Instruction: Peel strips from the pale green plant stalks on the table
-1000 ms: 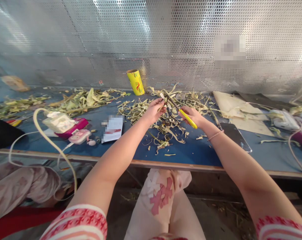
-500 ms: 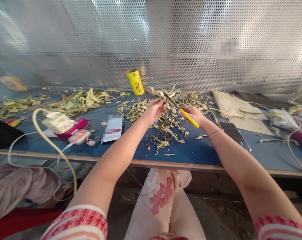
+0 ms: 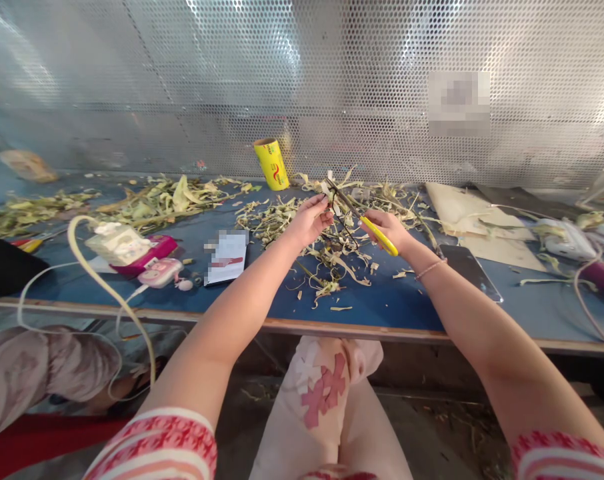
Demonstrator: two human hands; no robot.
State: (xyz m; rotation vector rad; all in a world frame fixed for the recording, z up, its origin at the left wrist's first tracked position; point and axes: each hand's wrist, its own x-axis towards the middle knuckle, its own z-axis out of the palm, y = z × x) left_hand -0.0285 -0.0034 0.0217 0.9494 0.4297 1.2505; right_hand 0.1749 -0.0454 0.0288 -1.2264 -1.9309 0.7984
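Observation:
My left hand is closed in a pinch on a thin dark plant stem, which curves down from the fingers. Yellow-handled snips are gripped in my right hand. Their dark blades slant up and left, with the tips close to my left fingertips and the stem. Whether the blades touch the stem I cannot tell. Beneath both hands lies a heap of dried, pale green leaf and stem scraps on the blue tabletop.
A yellow cardboard tube stands by the perforated metal wall. One phone lies left of my arms, another beside my right wrist. Power strips with cables sit left, plant material behind them. A person's leg shows at lower left.
The blade tips have shifted slightly beside my left fingers. Both hands otherwise keep nearly the same place and grip.

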